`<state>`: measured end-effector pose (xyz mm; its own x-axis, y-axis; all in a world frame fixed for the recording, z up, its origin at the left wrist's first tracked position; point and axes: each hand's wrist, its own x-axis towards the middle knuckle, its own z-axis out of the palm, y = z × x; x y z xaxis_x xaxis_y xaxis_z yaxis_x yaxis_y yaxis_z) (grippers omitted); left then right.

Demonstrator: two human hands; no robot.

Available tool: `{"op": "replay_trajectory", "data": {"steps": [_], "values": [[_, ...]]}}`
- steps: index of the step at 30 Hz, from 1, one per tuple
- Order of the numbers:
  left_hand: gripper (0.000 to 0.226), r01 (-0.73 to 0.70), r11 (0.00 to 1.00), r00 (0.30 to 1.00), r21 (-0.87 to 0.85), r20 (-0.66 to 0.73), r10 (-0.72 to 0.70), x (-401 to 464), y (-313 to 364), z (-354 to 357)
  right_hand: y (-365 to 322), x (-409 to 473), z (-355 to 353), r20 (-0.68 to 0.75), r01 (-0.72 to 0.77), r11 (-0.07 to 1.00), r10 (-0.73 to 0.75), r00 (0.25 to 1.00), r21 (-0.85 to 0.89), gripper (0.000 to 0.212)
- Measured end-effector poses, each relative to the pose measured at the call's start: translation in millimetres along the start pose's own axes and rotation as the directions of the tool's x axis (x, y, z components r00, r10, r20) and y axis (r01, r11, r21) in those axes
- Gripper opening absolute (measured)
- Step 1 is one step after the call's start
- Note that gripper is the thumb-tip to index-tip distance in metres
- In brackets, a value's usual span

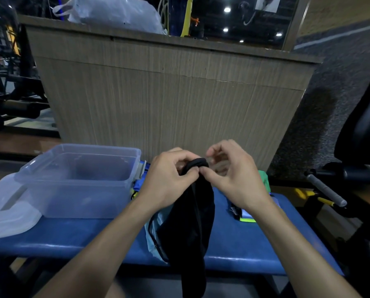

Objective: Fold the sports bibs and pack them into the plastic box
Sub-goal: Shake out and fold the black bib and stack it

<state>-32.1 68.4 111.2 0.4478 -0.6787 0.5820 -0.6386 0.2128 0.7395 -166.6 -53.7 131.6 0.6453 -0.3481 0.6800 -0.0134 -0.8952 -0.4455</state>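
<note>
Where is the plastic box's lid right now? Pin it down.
In the head view the lid lies at the far left on the blue bench, its edge against the open, empty plastic box, left of both hands.

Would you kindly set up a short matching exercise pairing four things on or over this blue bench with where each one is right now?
Things:
1. black fabric bib
2. clear plastic box
3. translucent plastic lid
4. green cloth item

Places:
A. flat at the far left end of the blue padded bench, beside the box
B. on the bench past the right hand
C. pinched at its top by the left hand and the right hand, hanging down over the bench's front edge
D. open on the bench, left of the hands

Pairs: 1-C, 2-D, 3-A, 4-B
</note>
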Motion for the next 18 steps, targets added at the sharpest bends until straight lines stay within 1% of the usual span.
{"op": "replay_trajectory", "data": {"steps": [1, 3, 5, 7, 10, 11, 15, 18], "values": [[0.021, -0.004, 1.000, 1.000, -0.013, 0.018, 0.005, 0.2, 0.0, -1.8, 3.3, 0.0, 2.2, 0.003, 0.046, 0.999, -0.047, 0.999, 0.014, 0.023], [0.020, -0.011, 1.000, 0.999, -0.020, 0.046, 0.012, 1.2, 0.4, -6.0, 5.0, 0.1, 4.6, 0.027, 0.066, 0.992, -0.069, 0.997, 0.109, 0.021], [0.019, -0.015, 1.000, 0.999, -0.008, 0.052, 0.015, 3.5, 1.2, -10.4, 5.8, 0.5, 6.3, 0.036, 0.040, 0.976, -0.048, 0.998, 0.212, 0.015], [0.018, -0.037, 0.999, 0.999, 0.017, 0.035, 0.036, 6.6, 2.2, -15.3, 5.7, 4.2, 6.5, 0.029, 0.018, 0.967, -0.027, 0.999, 0.256, 0.012], [0.015, -0.088, 0.988, 0.996, 0.126, -0.006, 0.089, 12.2, 7.0, -22.2, 4.2, 16.3, 3.6, 0.047, -0.026, 0.942, 0.010, 0.999, 0.335, 0.008], [0.014, -0.090, 0.987, 0.996, 0.133, -0.015, 0.093, 15.0, 9.5, -24.3, 3.3, 21.7, 1.0, 0.051, -0.029, 0.934, 0.012, 0.999, 0.357, 0.008], [0.026, -0.099, 0.994, 0.995, 0.044, -0.022, 0.100, 26.1, 18.0, -36.8, -7.0, 51.4, -12.3, 0.024, 0.020, 0.924, -0.032, 0.999, 0.382, 0.012], [0.029, -0.108, 0.994, 0.994, 0.027, -0.021, 0.108, 29.8, 22.1, -43.0, -16.8, 77.9, -30.7, -0.031, 0.088, 0.912, -0.083, 0.996, 0.401, 0.013]]}}
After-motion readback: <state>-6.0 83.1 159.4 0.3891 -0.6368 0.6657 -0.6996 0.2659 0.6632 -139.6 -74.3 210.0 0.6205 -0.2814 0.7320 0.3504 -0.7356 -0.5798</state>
